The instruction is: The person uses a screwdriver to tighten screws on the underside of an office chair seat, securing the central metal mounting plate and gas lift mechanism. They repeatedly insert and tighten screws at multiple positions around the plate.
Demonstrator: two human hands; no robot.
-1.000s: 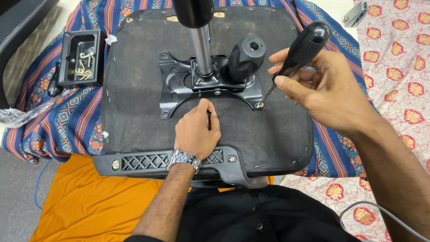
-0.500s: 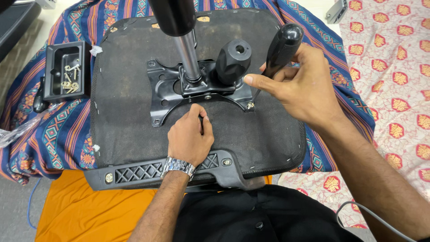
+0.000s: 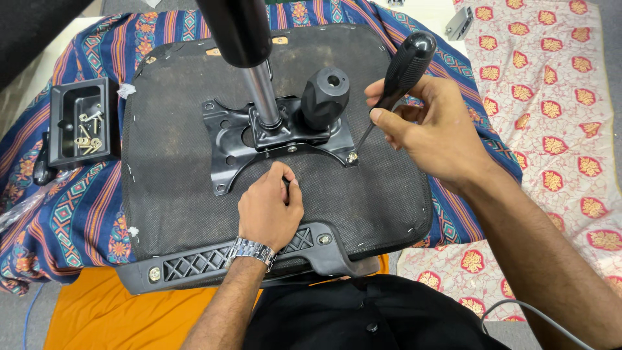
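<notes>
Black tray (image 3: 65,123) at seat underside's (image 3: 168,194) left edge, filled with screws (image 3: 87,133). Screwdriver (image 3: 398,78) gripped by right hand (image 3: 431,129), tip on plate bolt (image 3: 352,157). Left hand (image 3: 269,207) curled, small dark part pinched.

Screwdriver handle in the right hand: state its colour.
Black, seen in the head view: the screwdriver handle in the right hand.

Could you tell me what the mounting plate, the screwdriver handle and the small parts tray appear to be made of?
The mounting plate looks like stamped steel with a glossy black coat: thin pressed edges, punched holes, glints. The screwdriver handle in the right hand seems to be black plastic or rubber, finely ribbed and semi-matt. The parts tray looks like moulded black plastic with smooth rounded walls.
</notes>
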